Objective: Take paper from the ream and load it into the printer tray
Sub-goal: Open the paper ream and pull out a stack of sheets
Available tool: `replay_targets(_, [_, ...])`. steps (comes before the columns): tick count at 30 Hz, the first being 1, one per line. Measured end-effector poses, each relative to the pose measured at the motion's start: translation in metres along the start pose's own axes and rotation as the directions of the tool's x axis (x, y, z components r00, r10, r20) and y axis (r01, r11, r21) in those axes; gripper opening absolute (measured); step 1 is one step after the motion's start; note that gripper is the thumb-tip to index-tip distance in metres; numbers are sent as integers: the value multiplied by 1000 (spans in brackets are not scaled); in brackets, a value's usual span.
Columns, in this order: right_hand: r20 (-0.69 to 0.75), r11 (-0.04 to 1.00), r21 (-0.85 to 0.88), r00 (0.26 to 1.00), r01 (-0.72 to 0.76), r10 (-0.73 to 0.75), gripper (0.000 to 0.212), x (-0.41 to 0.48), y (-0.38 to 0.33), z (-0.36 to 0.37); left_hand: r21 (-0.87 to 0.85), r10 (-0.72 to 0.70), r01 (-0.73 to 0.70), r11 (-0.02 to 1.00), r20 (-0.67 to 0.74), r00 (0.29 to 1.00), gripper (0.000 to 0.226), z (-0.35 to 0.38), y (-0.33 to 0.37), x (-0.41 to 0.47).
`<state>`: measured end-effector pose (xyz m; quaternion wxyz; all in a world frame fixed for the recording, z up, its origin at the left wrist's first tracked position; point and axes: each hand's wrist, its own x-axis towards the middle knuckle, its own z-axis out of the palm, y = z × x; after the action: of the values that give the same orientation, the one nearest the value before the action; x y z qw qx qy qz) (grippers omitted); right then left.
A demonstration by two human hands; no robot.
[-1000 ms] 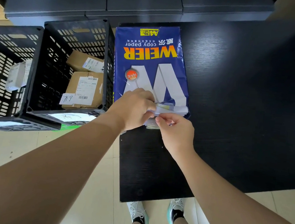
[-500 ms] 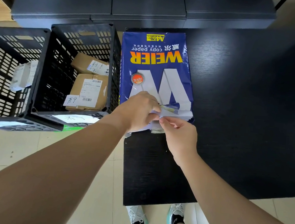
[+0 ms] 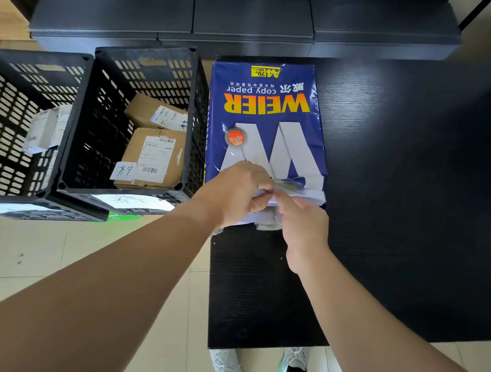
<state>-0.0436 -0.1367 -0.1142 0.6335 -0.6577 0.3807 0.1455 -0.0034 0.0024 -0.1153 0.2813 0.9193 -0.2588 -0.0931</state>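
Note:
A blue ream of copy paper (image 3: pixel 264 117) with a big white W lies flat on the black table (image 3: pixel 404 204), its near end towards me. That near end is torn open, and white wrapper flaps and sheet edges (image 3: pixel 268 216) show there. My left hand (image 3: pixel 237 194) pinches the wrapper at the near end from the left. From the right, my right hand (image 3: pixel 301 219) grips the same flap, fingertips touching the left hand's. No printer or tray is in view.
Two black slotted crates (image 3: pixel 71 123) stand left of the table; the nearer one holds brown cardboard parcels (image 3: pixel 152 157). Dark cabinets (image 3: pixel 250 24) run along the back. Tiled floor (image 3: pixel 46 255) and my shoes (image 3: pixel 260 371) are below the table's near edge.
Both hands stay pinched on the ream's near end with only small finger shifts. The camera has tilted slightly, so everything sits a little lower in the frame.

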Motion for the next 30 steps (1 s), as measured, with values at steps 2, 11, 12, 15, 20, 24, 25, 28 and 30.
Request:
replay_targets(2, [-9, 999, 31, 1000, -25, 25, 19, -1, -1, 1, -18, -14, 14, 1000, -5, 1000, 14, -1, 1, -2])
replay_targets(11, [-79, 990, 45, 987, -136, 139, 23, -30, 9, -9, -175, -299, 275, 945, -129, 946, 20, 0, 22, -32])
replay_targets(12, [-80, 985, 53, 983, -163, 167, 24, -35, 13, -11, -191, -360, 326, 926, -192, 913, 19, 5, 26, -40])
replay_targets(15, [-53, 963, 136, 969, -231, 240, 20, -47, 23, -22, -277, -585, 519, 808, -286, 759, 13, 17, 43, -65])
replay_targets(20, [112, 825, 468, 948, -316, 299, 25, -41, 18, -38, -487, -779, 615, 620, -288, 558, 25, 22, 51, -83])
replay_targets(24, [35, 861, 460, 973, -216, 226, 22, -34, 10, -45, -706, -958, 678, 205, -2, 288, 56, 21, 49, -78])
replay_targets(25, [15, 871, 448, 975, -203, 220, 19, -34, 9, -47, -742, -963, 665, 91, 105, 249, 60, 22, 48, -77])
replay_targets(28, [-34, 891, 411, 974, -192, 226, 15, -36, 15, -52, -791, -890, 602, -112, 349, 293, 49, 22, 45, -79])
replay_targets(30, [-43, 894, 407, 973, -189, 225, 17, -43, 23, -56, -790, -826, 587, -178, 444, 347, 34, 20, 45, -83])
